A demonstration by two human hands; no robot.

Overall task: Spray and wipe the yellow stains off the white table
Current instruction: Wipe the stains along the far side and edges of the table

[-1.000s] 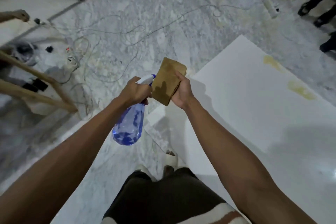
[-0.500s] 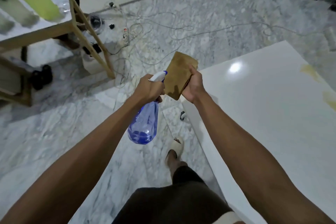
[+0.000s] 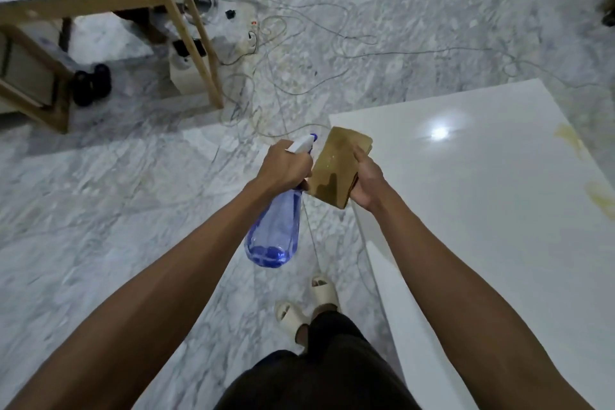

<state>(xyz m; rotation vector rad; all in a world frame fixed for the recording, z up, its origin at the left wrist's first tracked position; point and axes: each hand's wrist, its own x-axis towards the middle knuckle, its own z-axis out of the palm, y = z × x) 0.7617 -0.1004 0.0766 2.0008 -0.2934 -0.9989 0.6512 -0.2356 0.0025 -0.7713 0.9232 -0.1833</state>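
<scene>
With the left hand [image 3: 284,165] gripping the blue spray bottle [image 3: 274,230] against the folded brown cloth [image 3: 337,165] clutched in the right hand [image 3: 367,181], spray risks missing the yellow stains [image 3: 567,136] at the white surface's [image 3: 482,210] far edge.

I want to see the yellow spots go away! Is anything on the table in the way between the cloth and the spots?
Nothing visible is. The right hand holds the brown cloth near the white table's corner. Bare tabletop runs from there to the yellow stains at its right edge. The left hand holds the spray bottle off the table.
</scene>
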